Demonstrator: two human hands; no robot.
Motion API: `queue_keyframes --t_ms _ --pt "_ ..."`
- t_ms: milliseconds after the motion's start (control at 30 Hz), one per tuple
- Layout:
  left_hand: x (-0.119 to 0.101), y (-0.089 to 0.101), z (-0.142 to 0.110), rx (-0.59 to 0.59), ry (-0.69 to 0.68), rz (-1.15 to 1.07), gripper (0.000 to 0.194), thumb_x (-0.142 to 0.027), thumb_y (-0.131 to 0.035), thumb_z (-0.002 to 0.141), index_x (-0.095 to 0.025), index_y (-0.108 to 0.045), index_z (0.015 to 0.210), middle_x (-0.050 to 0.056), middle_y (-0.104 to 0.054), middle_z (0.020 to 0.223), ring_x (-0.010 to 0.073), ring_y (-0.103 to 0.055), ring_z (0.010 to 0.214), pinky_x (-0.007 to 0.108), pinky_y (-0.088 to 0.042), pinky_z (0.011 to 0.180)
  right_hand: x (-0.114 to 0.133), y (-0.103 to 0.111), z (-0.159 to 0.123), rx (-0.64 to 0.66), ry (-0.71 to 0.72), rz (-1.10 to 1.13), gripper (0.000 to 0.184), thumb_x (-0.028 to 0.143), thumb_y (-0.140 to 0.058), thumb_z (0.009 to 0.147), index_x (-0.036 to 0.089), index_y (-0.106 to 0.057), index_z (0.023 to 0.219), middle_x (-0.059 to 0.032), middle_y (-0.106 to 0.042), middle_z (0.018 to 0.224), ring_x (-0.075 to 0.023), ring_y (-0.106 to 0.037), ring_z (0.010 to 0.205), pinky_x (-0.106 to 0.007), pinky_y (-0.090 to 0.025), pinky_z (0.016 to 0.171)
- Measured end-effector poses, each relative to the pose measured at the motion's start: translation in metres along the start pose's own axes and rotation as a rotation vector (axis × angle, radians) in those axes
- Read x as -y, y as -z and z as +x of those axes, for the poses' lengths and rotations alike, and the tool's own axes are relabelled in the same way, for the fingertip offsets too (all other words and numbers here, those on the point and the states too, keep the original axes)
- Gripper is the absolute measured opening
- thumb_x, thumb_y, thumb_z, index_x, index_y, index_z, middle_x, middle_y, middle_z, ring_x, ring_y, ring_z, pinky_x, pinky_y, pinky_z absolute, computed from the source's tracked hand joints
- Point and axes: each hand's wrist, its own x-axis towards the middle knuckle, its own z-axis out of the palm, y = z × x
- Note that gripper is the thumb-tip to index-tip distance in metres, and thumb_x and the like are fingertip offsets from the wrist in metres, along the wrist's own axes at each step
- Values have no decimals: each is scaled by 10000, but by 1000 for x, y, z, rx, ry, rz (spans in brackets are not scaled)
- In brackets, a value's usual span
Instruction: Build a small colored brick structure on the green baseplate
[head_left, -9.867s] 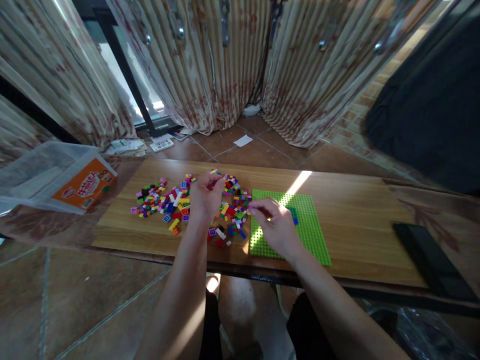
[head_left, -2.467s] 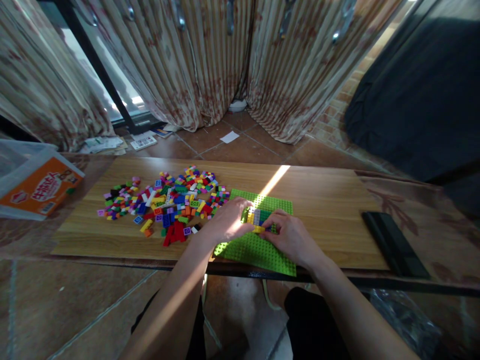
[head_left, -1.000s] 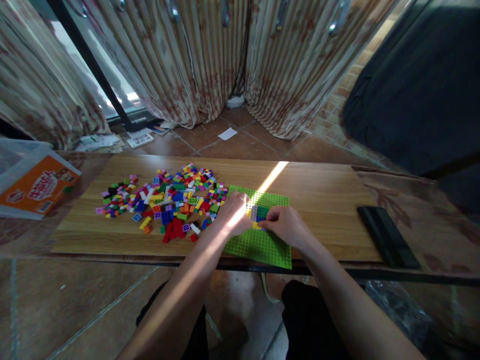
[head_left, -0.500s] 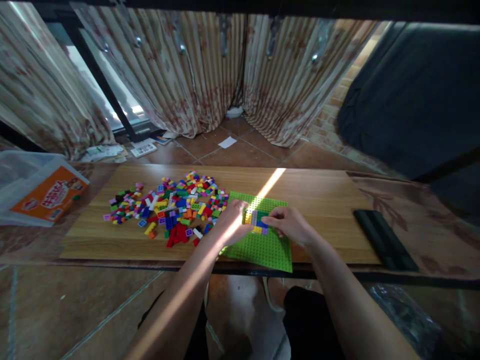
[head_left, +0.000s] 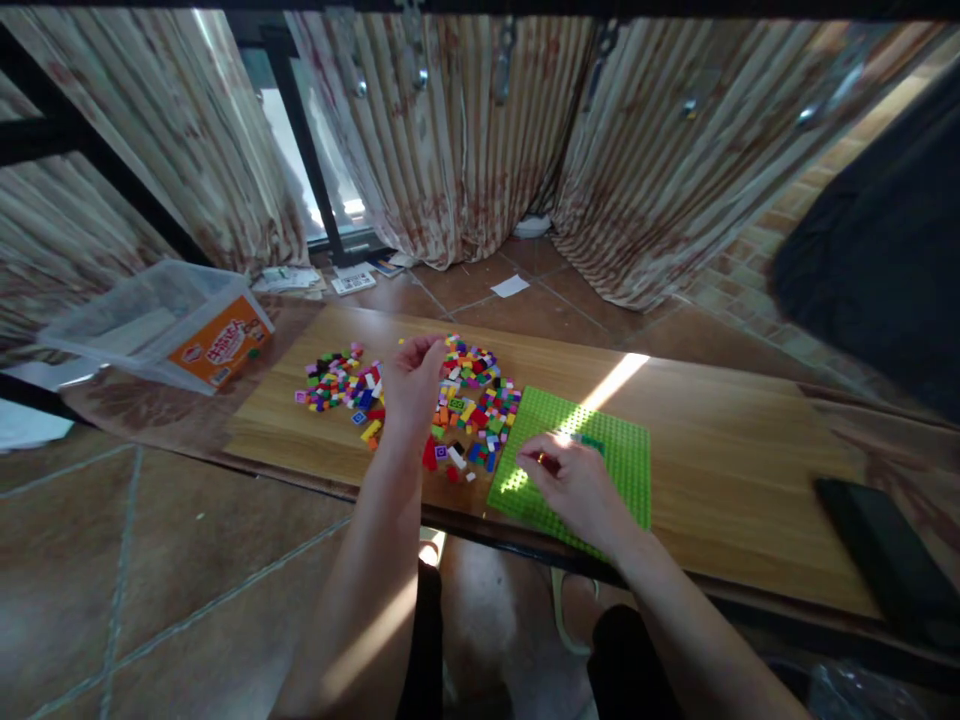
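Note:
Over the pile of loose toy bricks (head_left: 480, 415) hovers my left hand (head_left: 411, 390), its fingers curled together; whether a brick is in them is hidden. My right hand (head_left: 574, 485) is above the green studded baseplate (head_left: 626, 480), thumb and fingers bent toward each other. A small yellowish glint shows between those fingertips, too small to name. Behind the right hand, a dark green brick (head_left: 591, 441) shows on the baseplate; other bricks there are covered by the hand. A strip of sunlight crosses the plate and the right knuckles.
A clear plastic bin (head_left: 161, 325) with an orange label stands left of the wooden board (head_left: 720, 440). On the right lies a black flat object (head_left: 885, 550). Papers (head_left: 510, 286) lie on the tiled floor in front of the curtains (head_left: 465, 150).
My left hand has left the bricks on the baseplate and moved left over the pile. My right hand has shifted toward the plate's near left part. The view has turned left.

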Motion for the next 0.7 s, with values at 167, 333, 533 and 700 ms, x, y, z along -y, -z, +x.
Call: queue_keyframes --t_ms 167,333,533,700 --pt "-3 15 4 -60 31 -4 162 -300 -676 676 -152 -667 742 -28 -605 622 50 -443 483 171 -348 471 4 -23 2 69 84 -123 138 296 -612 848 224 -648 961 -32 -659 916 -158 -617 742 -277 -466 680" --pt "0 18 6 -3 31 24 140 -282 -671 679 -152 -672 729 -25 -595 602 61 -454 495 184 -358 488 5 -34 5 41 52 -201 215 306 -645 825 220 -628 1020 -35 -649 937 -178 -634 796 -284 -481 693" --pt "2 18 6 40 21 98 150 -270 -668 661 -148 -671 746 -17 -608 632 73 -468 529 189 -369 509 8 -38 8 39 70 -158 149 263 -621 834 200 -619 969 -32 -635 881 -175 -622 811 -280 -472 710" --pt "7 12 5 75 3 172 146 -270 -652 677 -146 -671 754 -15 -603 626 80 -469 536 189 -362 503 7 -25 7 -11 29 -107 180 270 -597 845 202 -603 1012 -60 -663 967 -185 -624 819 -297 -463 712"
